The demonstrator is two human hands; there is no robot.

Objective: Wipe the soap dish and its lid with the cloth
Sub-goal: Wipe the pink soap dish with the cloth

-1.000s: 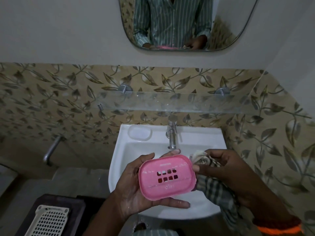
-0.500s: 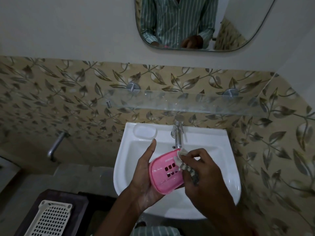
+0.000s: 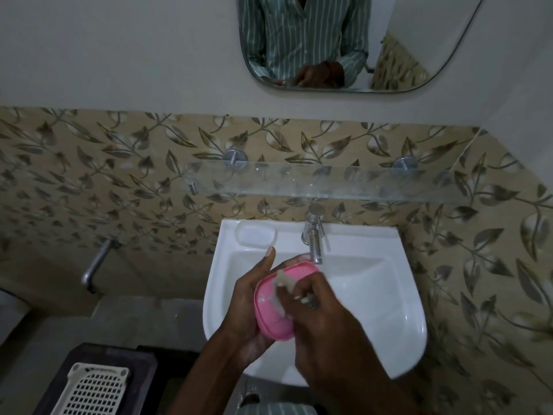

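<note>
A pink soap dish (image 3: 270, 313) is tilted on edge over the white basin. My left hand (image 3: 248, 298) cups it from the left and below, thumb pointing up. My right hand (image 3: 317, 322) presses a bunched pale checked cloth (image 3: 282, 284) against the dish's pink face and covers most of its right side. Only a small part of the cloth shows between my fingers. A separate lid is not visible.
The white wash basin (image 3: 359, 295) sits under a chrome tap (image 3: 314, 238), with a moulded soap recess (image 3: 256, 236) at its back left. A glass shelf (image 3: 323, 184) and a mirror (image 3: 329, 43) are above. A cream slotted tray (image 3: 95, 387) lies on a dark stool at lower left.
The dish has turned from flat with its slots facing me to tilted on edge. My right hand moved left with the cloth onto the dish and now covers its slots.
</note>
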